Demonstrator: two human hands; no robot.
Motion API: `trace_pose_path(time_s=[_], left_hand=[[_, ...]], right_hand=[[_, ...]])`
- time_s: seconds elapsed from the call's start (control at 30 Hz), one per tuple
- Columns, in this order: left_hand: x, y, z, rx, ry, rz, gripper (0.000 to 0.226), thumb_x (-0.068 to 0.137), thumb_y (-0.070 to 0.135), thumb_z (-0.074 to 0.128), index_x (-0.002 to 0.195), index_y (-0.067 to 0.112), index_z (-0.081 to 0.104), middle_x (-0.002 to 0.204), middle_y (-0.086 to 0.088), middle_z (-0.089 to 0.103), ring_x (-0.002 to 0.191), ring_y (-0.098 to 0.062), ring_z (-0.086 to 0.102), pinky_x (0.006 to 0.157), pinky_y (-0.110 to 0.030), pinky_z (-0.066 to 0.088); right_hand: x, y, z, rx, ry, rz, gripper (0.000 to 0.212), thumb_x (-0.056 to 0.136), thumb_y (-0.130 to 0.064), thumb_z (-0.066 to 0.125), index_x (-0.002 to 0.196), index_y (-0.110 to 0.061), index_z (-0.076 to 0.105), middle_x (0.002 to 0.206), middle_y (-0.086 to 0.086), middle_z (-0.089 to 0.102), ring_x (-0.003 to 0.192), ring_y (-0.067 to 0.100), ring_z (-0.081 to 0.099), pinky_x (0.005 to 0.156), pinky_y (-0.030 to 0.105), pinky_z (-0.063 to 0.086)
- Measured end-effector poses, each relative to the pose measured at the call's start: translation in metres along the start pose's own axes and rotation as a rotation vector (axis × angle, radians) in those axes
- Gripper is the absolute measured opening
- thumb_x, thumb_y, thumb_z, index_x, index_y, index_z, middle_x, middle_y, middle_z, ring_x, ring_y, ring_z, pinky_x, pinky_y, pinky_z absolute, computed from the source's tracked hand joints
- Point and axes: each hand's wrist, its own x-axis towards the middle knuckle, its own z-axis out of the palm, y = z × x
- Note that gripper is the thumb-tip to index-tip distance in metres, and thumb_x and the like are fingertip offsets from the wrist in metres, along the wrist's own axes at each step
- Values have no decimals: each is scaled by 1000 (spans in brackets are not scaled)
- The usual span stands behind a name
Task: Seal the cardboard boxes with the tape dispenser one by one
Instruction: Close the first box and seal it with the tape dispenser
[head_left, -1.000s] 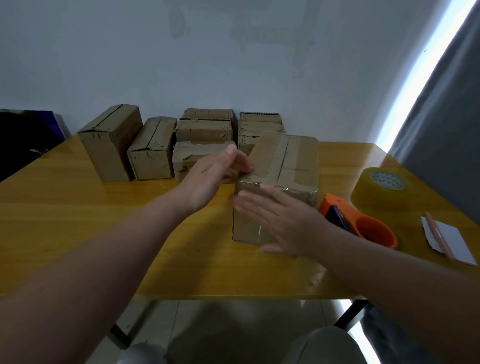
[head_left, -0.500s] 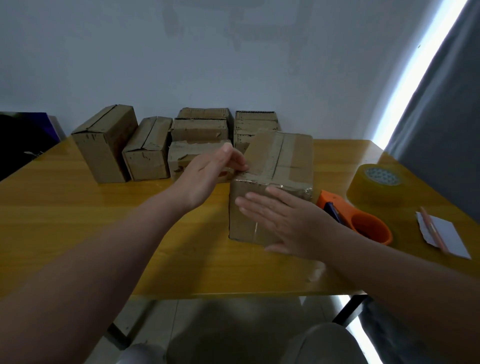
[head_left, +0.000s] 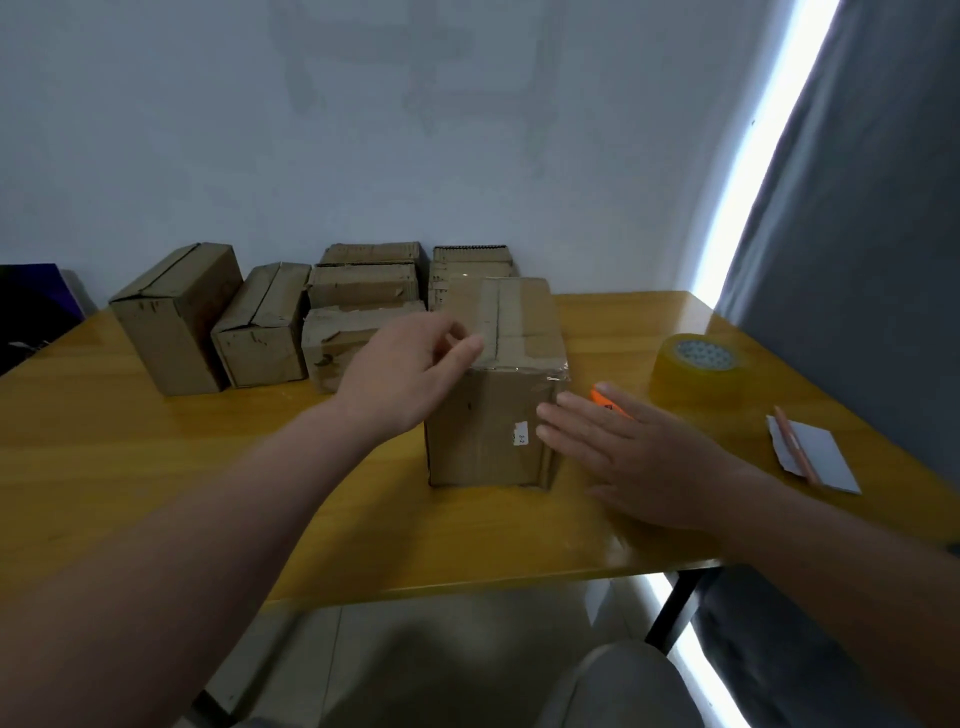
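Bare forearms (head_left: 208, 519) with left hand (head_left: 400, 374) and right hand (head_left: 639, 462) (pale grey trouser knee (head_left: 618, 686) below, blurred)

The room is dim and bluish, lit mainly by a bright strip of daylight (head_left: 740, 208) beside the dark curtain (head_left: 857, 260) on the right, which lays soft glare on the glossy yellow table (head_left: 104, 441) near that side. The left hand (head_left: 410, 374) and right hand (head_left: 649, 457) are softened by motion blur, and the wide lens bows the table's edges
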Motion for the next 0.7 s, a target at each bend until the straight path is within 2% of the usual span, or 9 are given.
trace_pose_path(time_s=[0.07,0.1,0.17,0.2,0.23,0.3,0.37,0.57,0.7], left_hand=[[3,11,3,155,-17,-37,52,92,60,33,112,19,58,100,2,56,91,-13,54,72,-28,47],[6,18,5,226,-33,-80,56,90,64,32,115,20,57,104,1,54,95,-14,52,75,-30,48],[12,31,10,337,-90,-170,68,86,71,28,124,21,53,115,-6,50,108,-21,49,86,-37,48],[16,39,13,377,-125,-195,74,84,75,26,129,21,51,121,-10,48,116,-27,46,93,-42,46],[19,47,16,406,-160,-211,80,82,78,24,133,21,48,128,-13,46,123,-31,42,100,-47,41],[27,60,23,426,-233,-244,86,80,81,25,140,23,41,142,-14,37,134,-37,31,107,-55,32],[34,71,31,419,-305,-299,88,78,83,29,143,25,36,149,-13,29,138,-38,23,108,-62,25],[42,80,33,404,-387,-331,62,85,66,38,131,27,48,135,-9,41,129,-37,33,104,-68,22],[38,71,19,354,-472,-259,43,84,64,41,106,29,53,105,-1,51,110,-30,49,102,-67,25]], right_hand=[[-9,2,0,46,34,-49,42,94,-26,43,132,-12,54,129,13,60,120,29,56,104,45,42],[-13,2,0,66,68,-33,30,93,-20,48,117,-11,65,105,12,70,97,29,68,85,43,54],[-17,3,-7,143,64,111,6,83,-15,63,79,-12,66,61,6,61,52,22,58,46,31,47],[-16,4,-13,193,0,211,12,81,-17,67,71,-13,61,57,4,55,46,21,52,41,29,42],[-15,4,-17,247,-112,319,14,86,-22,62,76,-14,59,63,4,57,51,21,53,43,31,44],[-14,3,-19,351,-370,534,27,98,-38,40,106,-17,55,94,3,61,78,22,61,62,33,50],[-15,-1,-15,440,-491,681,38,97,-46,38,127,-22,42,108,0,58,92,21,60,65,31,45],[-8,-12,3,647,-521,922,52,92,-27,55,135,-24,27,91,-2,53,80,20,54,63,31,42],[-9,-8,10,748,-432,1014,80,89,-22,59,148,-33,7,108,2,61,93,24,60,69,33,45]])
